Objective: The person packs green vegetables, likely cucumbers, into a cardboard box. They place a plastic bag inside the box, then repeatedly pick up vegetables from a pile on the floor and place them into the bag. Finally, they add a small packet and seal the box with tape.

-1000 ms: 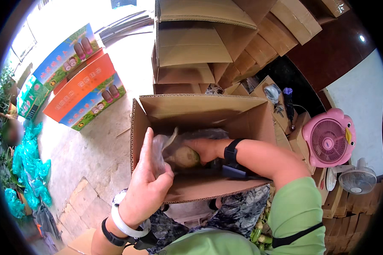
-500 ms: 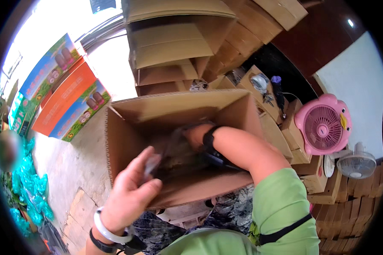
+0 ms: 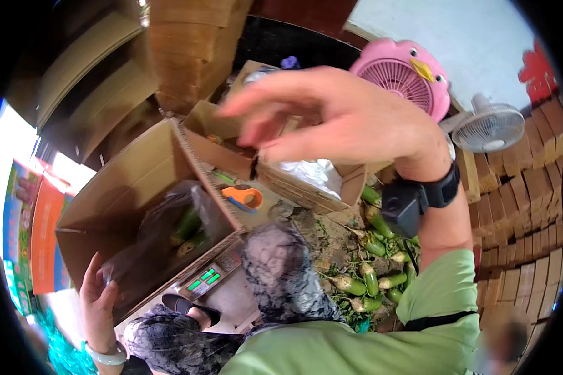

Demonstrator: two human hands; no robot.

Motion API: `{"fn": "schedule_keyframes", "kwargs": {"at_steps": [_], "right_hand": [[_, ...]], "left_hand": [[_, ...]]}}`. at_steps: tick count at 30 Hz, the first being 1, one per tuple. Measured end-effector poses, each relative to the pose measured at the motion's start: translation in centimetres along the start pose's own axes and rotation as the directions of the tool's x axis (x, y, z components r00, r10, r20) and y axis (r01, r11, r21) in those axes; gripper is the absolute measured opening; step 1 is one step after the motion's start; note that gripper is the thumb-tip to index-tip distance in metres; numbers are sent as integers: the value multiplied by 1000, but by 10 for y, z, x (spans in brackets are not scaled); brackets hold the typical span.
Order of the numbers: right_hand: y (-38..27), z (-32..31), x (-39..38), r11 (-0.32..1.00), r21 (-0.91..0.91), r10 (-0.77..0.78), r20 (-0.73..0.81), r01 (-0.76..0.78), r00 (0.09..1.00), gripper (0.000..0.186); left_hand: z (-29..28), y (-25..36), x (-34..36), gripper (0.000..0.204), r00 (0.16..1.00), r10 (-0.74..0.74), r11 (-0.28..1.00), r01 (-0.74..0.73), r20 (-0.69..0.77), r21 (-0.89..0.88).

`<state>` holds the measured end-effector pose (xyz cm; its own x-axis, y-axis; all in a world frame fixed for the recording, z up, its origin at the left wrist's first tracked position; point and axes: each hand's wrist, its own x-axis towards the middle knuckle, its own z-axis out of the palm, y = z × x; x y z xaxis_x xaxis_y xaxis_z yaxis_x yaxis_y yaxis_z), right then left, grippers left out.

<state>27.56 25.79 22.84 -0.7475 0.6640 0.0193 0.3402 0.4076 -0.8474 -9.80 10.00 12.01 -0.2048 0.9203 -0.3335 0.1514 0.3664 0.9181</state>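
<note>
Green vegetables [image 3: 189,222] lie in a clear plastic bag [image 3: 159,215] inside the open box [image 3: 128,178], toward the box's right wall. The bag's loose film spreads across the box to its near left side, where the left hand [image 3: 99,299] is. The thumb and fingers of this hand stand apart, with a bit of film by them; whether they grip it I cannot tell. A white bangle [image 3: 106,357] circles the wrist.

The right hand [image 3: 331,119] is raised to the right of the box, blurred, its fingers loosely curved and the thumb spread away, so the grasp is open. A black device [image 3: 403,203] is strapped to its wrist.

Just beside the box's near right edge shows a scale [image 3: 206,279] with green lit digits. Right of the box lies an orange and blue tape dispenser [image 3: 243,198], and past it a smaller carton [image 3: 306,190] with silvery wrapping [image 3: 322,175] in it. Farther right of the box, more green vegetables lie loose on the floor, among leaves. Well beyond the box on that side stand a pink fan [image 3: 413,75], a grey fan [image 3: 488,128] and stacked cardboard [image 3: 532,194]. Orange printed cartons [image 3: 47,237] stand left of the box.
</note>
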Motion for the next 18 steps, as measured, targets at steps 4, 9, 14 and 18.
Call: {"fn": "schedule_keyframes", "kwargs": {"at_steps": [4,9,14,18], "right_hand": [[91,-22,-130,909,198,414,-348,-366,841,40],[247,51,-291,440,438,845,-497,-784,197,36],[393,205,-445,198,200,951,-277,-960,139,22],[429,287,-508,200,-114,967,-139,-973,215,18]], "left_hand": [[-6,-11,12,54,999,-10,949,25,-48,314],[7,-15,15,48,979,116,809,4,-166,588],[-17,-29,25,41,988,19,849,65,-152,524],[-25,-36,39,35,994,-7,892,54,-105,449]]}}
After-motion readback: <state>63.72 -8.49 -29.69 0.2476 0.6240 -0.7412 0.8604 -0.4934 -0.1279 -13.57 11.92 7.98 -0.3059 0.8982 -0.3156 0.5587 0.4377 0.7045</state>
